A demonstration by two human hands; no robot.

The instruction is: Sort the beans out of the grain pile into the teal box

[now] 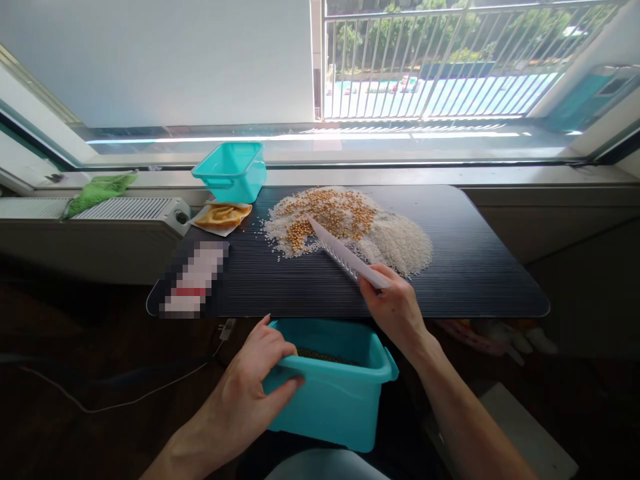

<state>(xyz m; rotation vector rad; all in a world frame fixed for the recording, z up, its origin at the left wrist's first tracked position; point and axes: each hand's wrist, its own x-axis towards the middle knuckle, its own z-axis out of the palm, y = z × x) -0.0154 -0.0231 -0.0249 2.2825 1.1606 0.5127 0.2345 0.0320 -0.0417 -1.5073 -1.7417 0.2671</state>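
Observation:
My right hand (pixel 393 300) is closed around one end of a pale, flat comb (pixel 345 255) with a row of teeth along its lower edge. The comb's far end reaches into a heap of yellow dried peas (pixel 333 207) spread over and among white rice (pixel 403 241) on the dark table (pixel 480 267). Below the table's front edge, my left hand (pixel 263 370) grips the rim of a turquoise plastic bin (pixel 327 400), thumb outside and fingers over the edge. Small brownish grains (pixel 325 357) lie inside this bin.
A second turquoise bin (pixel 233 173) stands at the table's back left corner. Near it lies a yellow-orange cloth-like item (pixel 223 215) on white paper. A pixelated flat object (pixel 195 280) rests at the left. Beyond are a radiator (pixel 130 217) with a green cloth (pixel 103 190) and a window.

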